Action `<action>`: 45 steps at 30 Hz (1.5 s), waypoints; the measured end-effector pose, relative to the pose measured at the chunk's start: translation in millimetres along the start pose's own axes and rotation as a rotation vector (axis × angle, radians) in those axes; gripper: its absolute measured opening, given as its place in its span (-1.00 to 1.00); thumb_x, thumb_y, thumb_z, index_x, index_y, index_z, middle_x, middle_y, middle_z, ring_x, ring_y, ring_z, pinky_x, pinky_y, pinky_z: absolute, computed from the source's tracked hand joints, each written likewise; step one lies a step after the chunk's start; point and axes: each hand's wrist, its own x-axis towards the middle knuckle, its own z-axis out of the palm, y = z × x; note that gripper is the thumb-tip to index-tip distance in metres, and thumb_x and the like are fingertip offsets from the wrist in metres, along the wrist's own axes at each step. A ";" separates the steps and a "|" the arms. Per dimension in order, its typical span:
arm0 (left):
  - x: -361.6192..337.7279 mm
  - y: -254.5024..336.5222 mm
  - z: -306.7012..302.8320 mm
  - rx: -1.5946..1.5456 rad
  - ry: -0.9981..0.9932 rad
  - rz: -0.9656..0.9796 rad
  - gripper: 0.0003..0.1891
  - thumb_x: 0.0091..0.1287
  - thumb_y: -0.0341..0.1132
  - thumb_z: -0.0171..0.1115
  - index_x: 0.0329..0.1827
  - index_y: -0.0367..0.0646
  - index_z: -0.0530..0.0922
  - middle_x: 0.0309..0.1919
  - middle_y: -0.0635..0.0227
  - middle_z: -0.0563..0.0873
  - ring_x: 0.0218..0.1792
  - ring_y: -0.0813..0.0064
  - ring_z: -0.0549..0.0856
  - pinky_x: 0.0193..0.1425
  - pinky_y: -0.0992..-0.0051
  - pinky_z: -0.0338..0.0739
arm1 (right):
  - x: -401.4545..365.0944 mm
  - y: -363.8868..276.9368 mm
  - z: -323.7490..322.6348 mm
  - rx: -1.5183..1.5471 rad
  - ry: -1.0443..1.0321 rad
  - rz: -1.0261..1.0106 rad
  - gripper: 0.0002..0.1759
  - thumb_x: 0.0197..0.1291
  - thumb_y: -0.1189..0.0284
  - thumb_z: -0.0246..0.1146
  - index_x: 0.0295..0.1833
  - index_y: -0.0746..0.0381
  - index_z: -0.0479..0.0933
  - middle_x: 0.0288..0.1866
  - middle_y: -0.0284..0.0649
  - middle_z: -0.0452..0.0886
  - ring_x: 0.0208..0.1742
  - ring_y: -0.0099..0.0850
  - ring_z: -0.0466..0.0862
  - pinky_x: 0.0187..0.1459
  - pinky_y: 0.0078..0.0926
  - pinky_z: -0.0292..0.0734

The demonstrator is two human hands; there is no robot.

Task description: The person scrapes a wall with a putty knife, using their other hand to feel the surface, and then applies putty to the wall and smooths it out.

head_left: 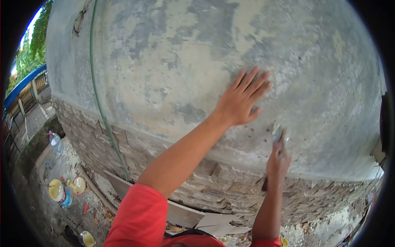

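Note:
My left hand (246,99) lies flat against the grey, patchy plastered wall (185,82), fingers spread and nothing held. Lower and to the right, my right hand (278,160) is closed around a scraper (278,131), somewhat blurred. The scraper's metal blade points up and lies right at the wall surface. Its dark handle end shows below the hand. Around both hands the plaster carries pale patches, small pits and scuffs.
Rough stone cladding (218,175) runs below the plaster. A green hose (97,92) hangs down the wall at left. On the ground are a paint bucket (66,198), a round lid (81,187), a plastic bottle (56,143) and loose boards (185,215).

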 end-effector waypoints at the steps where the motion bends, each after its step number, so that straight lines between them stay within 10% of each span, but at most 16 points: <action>1: -16.3 -8.1 -6.9 -0.007 -0.030 0.003 -0.23 0.25 -0.01 0.13 0.53 0.00 0.16 0.57 0.27 0.07 0.56 0.08 0.01 0.57 0.03 -0.10 | -18.3 -2.1 12.8 -0.035 -0.045 0.049 -0.46 0.44 0.14 -0.03 0.48 0.02 0.27 -0.39 0.05 0.60 -0.53 -0.44 0.34 -0.43 -0.34 0.35; 5: -71.6 -44.8 -28.5 -0.016 -0.076 -0.037 -0.24 0.24 -0.01 0.14 0.53 0.03 0.18 0.57 0.28 0.07 0.56 0.08 0.02 0.56 0.03 -0.10 | -48.3 23.0 82.0 -0.016 0.112 -0.258 -0.43 0.44 0.28 -0.01 0.53 0.01 0.17 -0.49 -0.10 0.50 -0.58 -0.46 0.32 -0.48 -0.39 0.30; 11: -105.8 -77.0 -52.8 -0.045 -0.094 -0.136 -0.26 0.25 -0.04 0.11 0.51 -0.07 0.20 0.56 0.21 0.07 0.56 0.04 0.01 0.56 0.02 -0.09 | -49.5 -85.5 92.3 0.613 -0.026 0.166 -0.28 0.39 0.50 0.01 0.60 -0.01 -0.03 -0.39 -0.31 0.53 -0.51 -0.60 0.40 -0.49 -0.53 0.36; 18: -148.7 -0.3 -86.3 -0.835 0.072 -0.505 -0.56 0.40 -0.12 0.03 0.15 -0.30 0.46 0.12 -0.08 0.51 0.09 0.10 0.56 0.18 0.14 0.46 | -63.6 -114.2 114.1 1.184 0.072 0.291 -0.49 0.31 0.54 0.18 0.35 0.32 0.26 -0.26 -0.17 0.63 -0.33 -0.53 0.58 -0.31 -0.58 0.47; 20: -153.3 9.6 -100.1 -1.324 -0.434 -0.967 -0.69 0.46 -0.25 0.03 0.09 -0.33 0.45 -0.13 0.08 0.64 -0.20 0.37 0.65 -0.11 0.38 0.55 | -68.1 -113.2 114.1 1.212 -0.171 0.244 -0.65 0.30 0.53 0.21 0.16 0.34 0.35 -0.20 -0.15 0.65 -0.27 -0.49 0.63 -0.27 -0.61 0.48; 24: -156.1 6.8 -114.0 -1.117 -0.507 -1.107 -0.79 0.48 -0.35 0.02 0.01 -0.33 0.43 -0.39 0.31 0.63 -0.41 0.60 0.59 -0.33 0.54 0.48 | -77.3 -131.2 126.1 1.095 -0.360 0.240 -0.67 0.33 0.43 0.23 0.14 0.33 0.44 -0.15 -0.21 0.70 -0.32 -0.59 0.58 -0.34 -0.70 0.43; 26: -169.1 7.5 -107.9 -1.081 -0.140 -1.113 -0.80 0.45 -0.32 0.03 -0.07 -0.32 0.43 -0.51 0.21 0.59 -0.52 0.45 0.58 -0.40 0.39 0.43 | -72.5 -135.5 138.5 1.153 -0.381 0.145 -0.64 0.32 0.36 0.26 0.11 0.34 0.46 -0.15 -0.20 0.69 -0.24 -0.55 0.59 -0.24 -0.58 0.49; 28: -166.7 1.1 -123.7 -0.975 -0.172 -1.170 -0.79 0.45 -0.32 0.03 -0.04 -0.31 0.42 -0.51 0.22 0.59 -0.52 0.46 0.57 -0.40 0.39 0.43 | -65.3 -132.0 148.7 0.657 -0.415 -0.001 -0.51 0.26 0.26 0.33 0.16 0.35 0.46 -0.16 -0.14 0.67 -0.10 -0.47 0.60 -0.09 -0.44 0.51; 31: -177.6 -12.3 -139.4 -0.699 -0.058 -1.211 -0.73 0.46 -0.31 0.04 0.06 -0.32 0.39 -0.48 0.25 0.58 -0.51 0.46 0.57 -0.39 0.40 0.44 | -41.5 -134.0 153.3 0.435 0.042 -0.636 -0.43 0.28 0.11 0.24 0.29 0.22 0.44 0.23 -0.01 0.49 0.28 -0.14 0.43 0.26 -0.07 0.29; 34: -204.2 -33.9 -159.7 -0.521 0.084 -1.212 -0.64 0.49 -0.27 0.02 0.23 -0.29 0.34 -0.47 0.34 0.55 -0.54 0.51 0.53 -0.41 0.44 0.44 | -22.9 -140.8 139.5 -0.125 0.272 -0.713 -0.32 0.27 -0.06 0.12 0.43 0.02 0.33 0.57 -0.04 0.05 0.57 -0.04 -0.02 0.47 0.10 -0.26; 38: -217.9 -65.7 -194.2 -0.991 0.113 -1.420 -0.53 0.55 -0.12 -0.08 0.41 -0.16 0.23 -0.42 0.46 0.44 -0.58 0.66 0.41 -0.54 0.61 0.37 | 26.5 -148.0 137.5 -0.377 0.319 -0.721 -0.21 0.24 -0.12 0.11 0.53 -0.07 0.18 0.65 -0.16 -0.17 0.64 -0.08 -0.27 0.49 0.16 -0.51; 40: -233.0 -83.5 -202.7 -1.739 0.263 -1.283 -0.45 0.51 0.03 -0.03 0.41 -0.14 0.25 -0.41 0.45 0.43 -0.49 0.60 0.43 -0.43 0.51 0.40 | 33.1 -144.1 144.9 -0.382 0.360 -0.742 -0.20 0.25 -0.14 0.11 0.53 -0.06 0.18 0.65 -0.18 -0.17 0.64 -0.08 -0.26 0.49 0.17 -0.51; 45: -247.7 -97.6 -211.4 -2.183 0.228 -1.124 -0.43 0.49 0.06 -0.05 0.44 -0.05 0.20 -0.41 0.48 0.36 -0.51 0.61 0.33 -0.42 0.51 0.33 | 27.0 -143.3 163.0 -0.427 0.445 -0.681 -0.15 0.30 -0.30 -0.15 0.55 -0.05 0.13 0.65 -0.24 -0.19 0.64 -0.12 -0.30 0.49 0.16 -0.51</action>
